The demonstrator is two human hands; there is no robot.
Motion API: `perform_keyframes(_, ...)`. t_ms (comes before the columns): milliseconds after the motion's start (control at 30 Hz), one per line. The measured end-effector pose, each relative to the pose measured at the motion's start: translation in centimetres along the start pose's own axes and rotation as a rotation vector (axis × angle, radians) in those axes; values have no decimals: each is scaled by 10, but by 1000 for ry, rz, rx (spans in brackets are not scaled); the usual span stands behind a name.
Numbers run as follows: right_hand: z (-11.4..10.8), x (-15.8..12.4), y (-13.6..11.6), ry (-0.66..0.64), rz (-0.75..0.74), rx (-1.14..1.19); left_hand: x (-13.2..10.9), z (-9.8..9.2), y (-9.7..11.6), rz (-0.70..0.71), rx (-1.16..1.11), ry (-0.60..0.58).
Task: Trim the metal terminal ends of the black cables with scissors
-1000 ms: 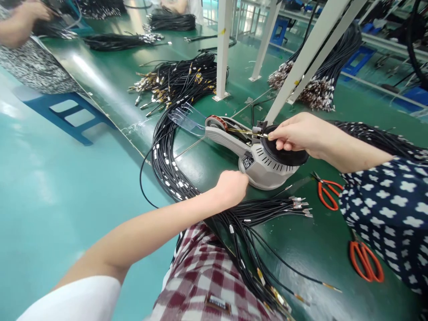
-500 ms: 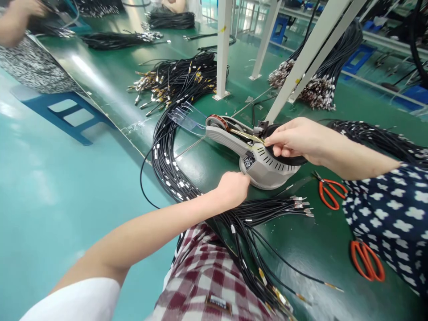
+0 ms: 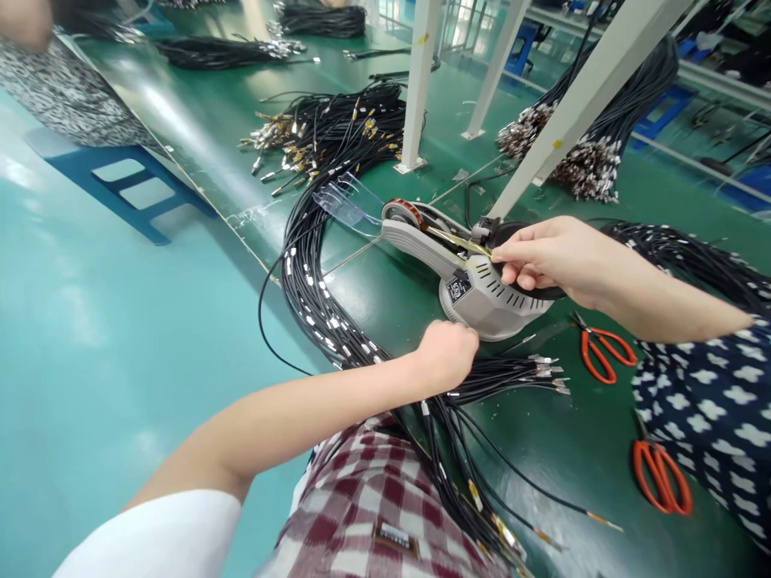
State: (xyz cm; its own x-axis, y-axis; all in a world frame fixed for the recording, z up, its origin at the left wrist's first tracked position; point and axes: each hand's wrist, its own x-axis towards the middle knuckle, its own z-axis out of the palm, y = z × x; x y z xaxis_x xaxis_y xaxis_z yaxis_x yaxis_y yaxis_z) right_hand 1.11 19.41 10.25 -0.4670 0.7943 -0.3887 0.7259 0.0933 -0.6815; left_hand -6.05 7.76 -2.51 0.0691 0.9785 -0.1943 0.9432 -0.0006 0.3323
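Right hand (image 3: pixel 545 257) pinching yellow strip (image 3: pixel 461 241) at grey dispenser (image 3: pixel 483 311), left hand (image 3: pixel 449 353) curled closed beside dispenser, its contents I cannot tell, black cables (image 3: pixel 310 293) near.

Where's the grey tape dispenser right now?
In the head view, the grey tape dispenser sits on the green table, just right of centre. A bundle of black cables curves past its left side, and orange-handled pliers lie to its lower right.
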Motion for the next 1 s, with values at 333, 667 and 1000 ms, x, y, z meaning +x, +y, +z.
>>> perform_keyframes(333, 0, 0, 0, 3, -12, 13, -1, 1, -6, -36, 7, 10)
perform_keyframes(667, 2, -11, -11, 17, 28, -29, -2, -5, -14, -83, 5, 35)
perform_keyframes(1000, 0, -5, -5, -8, 17, 0, -2, -5, -12, -78, -17, 13)
